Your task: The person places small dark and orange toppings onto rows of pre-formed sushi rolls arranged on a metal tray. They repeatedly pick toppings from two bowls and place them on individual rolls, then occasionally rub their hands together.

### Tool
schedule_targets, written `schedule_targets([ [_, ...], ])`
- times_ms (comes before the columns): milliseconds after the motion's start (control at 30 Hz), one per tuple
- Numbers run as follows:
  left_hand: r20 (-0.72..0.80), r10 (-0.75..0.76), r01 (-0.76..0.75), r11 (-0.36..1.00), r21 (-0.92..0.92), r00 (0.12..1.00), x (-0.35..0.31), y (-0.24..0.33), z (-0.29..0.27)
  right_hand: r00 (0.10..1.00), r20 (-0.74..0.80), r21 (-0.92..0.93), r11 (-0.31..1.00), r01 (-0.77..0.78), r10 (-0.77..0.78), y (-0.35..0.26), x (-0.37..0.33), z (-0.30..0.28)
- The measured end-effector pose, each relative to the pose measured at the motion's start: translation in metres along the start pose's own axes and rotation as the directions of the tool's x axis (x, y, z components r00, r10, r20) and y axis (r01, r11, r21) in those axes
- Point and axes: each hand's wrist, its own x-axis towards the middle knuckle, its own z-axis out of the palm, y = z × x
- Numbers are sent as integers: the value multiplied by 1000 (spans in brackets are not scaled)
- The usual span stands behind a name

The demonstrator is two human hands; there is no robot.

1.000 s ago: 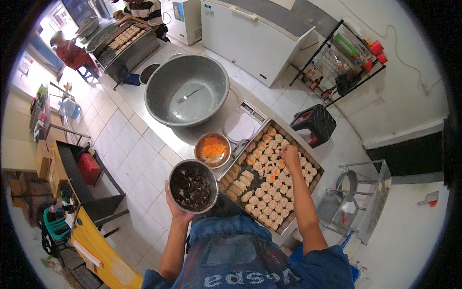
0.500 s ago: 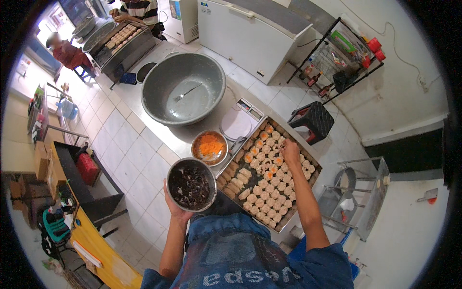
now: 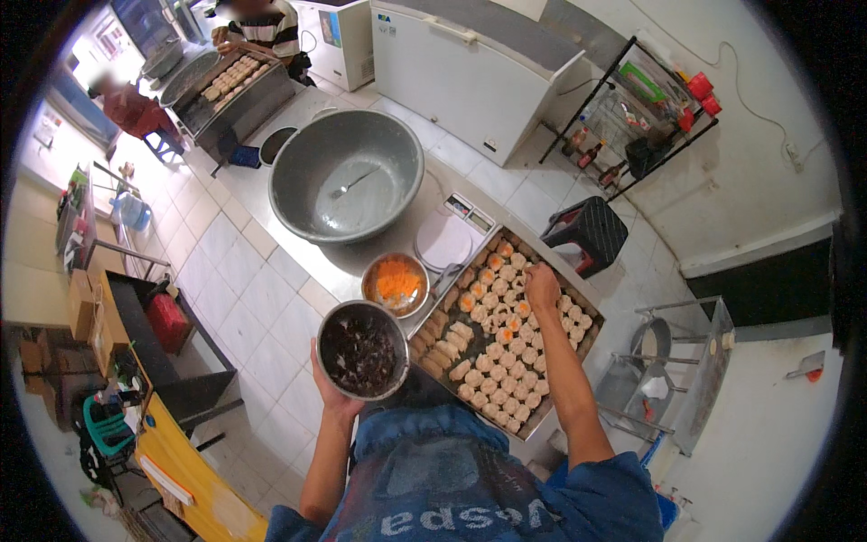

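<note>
My left hand (image 3: 332, 392) is wrapped round the side of a metal bowl (image 3: 396, 372), holding it over the near edge of the table. Dark, finely chopped pieces (image 3: 361, 348) fill the bowl. To its right, rows of pale open-topped dumplings (image 3: 506, 372) sit in a large metal tray (image 3: 480, 336); several near the far side bear orange topping. My right hand (image 3: 544, 289) reaches over the tray with fingers closed and pointing down at the dumplings; whatever is between them is hidden. Longer folded dumplings (image 3: 447, 346) lie along the tray's left side.
Beyond the held bowl stands a smaller bowl of shredded orange food (image 3: 397, 282), near a kitchen scale (image 3: 445, 238). A large grey basin (image 3: 293, 203) holds a fork (image 3: 354, 183). A black stool (image 3: 591, 233) stands past the tray. Another person (image 3: 262, 32) works at the far end.
My right hand has shifted slightly over the dumplings, its fingers still pointing down. The bowl in my left hand has barely moved. The whole view has shifted a little.
</note>
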Motion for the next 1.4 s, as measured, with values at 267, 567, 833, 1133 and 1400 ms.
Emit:
schedule_targets([
  [267,15,39,-39,999,27,999,-4,3,-5,996,61,-117,991,65,-58,-55,-25,-37],
  [567,26,-38,37,998,44,999,3,0,-5,995,98,-36,999,29,-25,-30,-23,-34],
  [833,38,-191,187,979,76,981,21,-18,8,991,11,420,898,-127,135,-102,-59,-139],
  [1133,96,-343,324,931,168,934,30,-54,43,871,153,605,741,291,-468,-214,-151,-185],
  [1400,26,-277,265,940,214,961,32,-73,34,840,112,490,765,418,-530,-225,-158,-144],
])
